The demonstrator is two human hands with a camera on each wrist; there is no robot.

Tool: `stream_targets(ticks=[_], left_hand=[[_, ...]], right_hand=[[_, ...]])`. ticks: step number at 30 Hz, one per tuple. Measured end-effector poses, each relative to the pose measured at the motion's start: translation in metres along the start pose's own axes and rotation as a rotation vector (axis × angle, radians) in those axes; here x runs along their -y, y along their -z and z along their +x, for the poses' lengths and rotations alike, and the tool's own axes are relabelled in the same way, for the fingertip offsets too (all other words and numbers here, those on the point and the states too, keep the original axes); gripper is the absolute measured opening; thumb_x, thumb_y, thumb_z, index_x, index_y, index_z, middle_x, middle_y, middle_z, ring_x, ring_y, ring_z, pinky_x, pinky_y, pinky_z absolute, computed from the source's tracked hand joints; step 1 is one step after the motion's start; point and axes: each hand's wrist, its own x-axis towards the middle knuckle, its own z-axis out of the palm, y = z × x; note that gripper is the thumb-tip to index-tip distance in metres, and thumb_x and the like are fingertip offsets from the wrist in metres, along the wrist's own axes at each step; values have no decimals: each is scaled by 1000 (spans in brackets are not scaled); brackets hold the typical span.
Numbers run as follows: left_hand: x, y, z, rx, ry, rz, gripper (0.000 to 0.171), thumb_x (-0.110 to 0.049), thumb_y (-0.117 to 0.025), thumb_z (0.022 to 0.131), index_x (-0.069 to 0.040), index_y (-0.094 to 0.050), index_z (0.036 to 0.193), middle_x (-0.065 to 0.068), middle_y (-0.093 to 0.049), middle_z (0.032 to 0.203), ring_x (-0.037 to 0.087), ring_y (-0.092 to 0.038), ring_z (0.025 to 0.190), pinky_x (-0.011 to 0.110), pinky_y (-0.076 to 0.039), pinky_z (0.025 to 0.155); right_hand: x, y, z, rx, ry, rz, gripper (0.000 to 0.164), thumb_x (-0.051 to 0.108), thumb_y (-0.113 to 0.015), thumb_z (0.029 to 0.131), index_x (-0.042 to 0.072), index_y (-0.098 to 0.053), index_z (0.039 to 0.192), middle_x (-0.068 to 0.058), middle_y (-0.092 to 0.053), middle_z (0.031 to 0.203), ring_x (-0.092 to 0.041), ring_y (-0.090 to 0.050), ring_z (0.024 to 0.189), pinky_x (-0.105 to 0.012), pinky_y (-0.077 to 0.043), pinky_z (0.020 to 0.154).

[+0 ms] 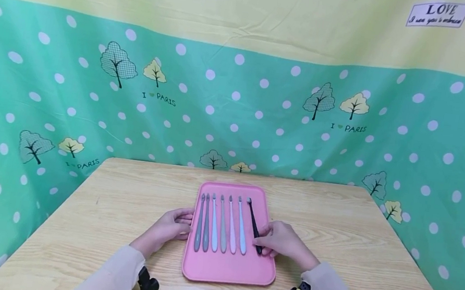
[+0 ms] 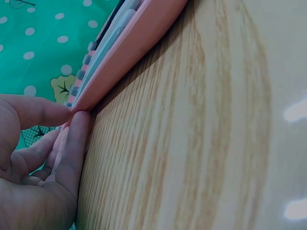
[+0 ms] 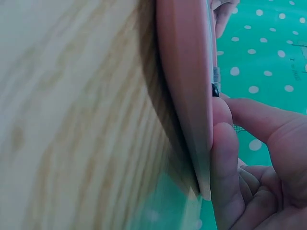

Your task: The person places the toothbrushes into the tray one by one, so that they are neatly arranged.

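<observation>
A pink tray (image 1: 227, 270) lies on the table with several toothbrushes set side by side on it, heads toward the far end. At its left side, my left hand (image 1: 170, 228) pinches the rim between thumb and index finger, which the left wrist view shows closely. My right hand (image 1: 283, 241) reaches over the right rim and pinches the handle of the black toothbrush (image 1: 252, 215), the rightmost one. The right wrist view shows only its dark end (image 3: 215, 90) by the fingertips. Left of it lie a light blue toothbrush (image 1: 242, 228), a pink one (image 1: 232, 227) and grey ones (image 1: 206, 229).
The wooden table (image 1: 131, 186) extends around the tray on all sides. A green and yellow curtain (image 1: 237, 107) with dots and trees hangs behind and along both sides. Black wrist cameras (image 1: 147, 283) sit below both sleeves.
</observation>
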Motion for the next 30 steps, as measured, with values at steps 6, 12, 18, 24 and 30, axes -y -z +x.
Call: stream_targets(ticks=[6,12,18,24,30], left_hand=[[1,0,-1,1,-5,0,62,10,-66,84,6,-48,143,21,-56,123,28,-62,104,39,-62,85],[1,0,0,6,-3,-4,62,10,-65,85,6,-47,144,20,-55,123,27,-62,105,38,-62,86],[2,0,1,5,-4,-5,61,10,-65,85,6,-47,143,21,-56,123,26,-62,104,38,-62,86],[1,0,0,7,-3,-5,61,10,-65,85,6,-47,143,21,-56,123,26,-62,103,38,-62,86],[0,0,-1,7,-2,-3,61,10,-65,85,6,-47,144,21,-55,123,27,-62,104,37,-62,86]], right_hand=[[1,-1,0,-4,13,-13,28,15,-81,84,-2,-67,101,-7,-66,64,-14,-63,52,-29,-59,47],[1,-2,0,-2,19,5,31,15,-80,85,-3,-64,105,-7,-65,66,-15,-63,52,-30,-59,47],[1,-2,0,7,21,16,33,16,-78,87,-3,-63,109,-8,-66,67,-16,-64,53,-30,-59,47],[0,-3,1,4,21,6,38,17,-78,87,-4,-63,115,-7,-66,66,-16,-64,52,-30,-59,47],[0,-2,0,7,20,8,38,16,-78,88,-5,-63,115,-7,-66,66,-16,-64,52,-30,-59,47]])
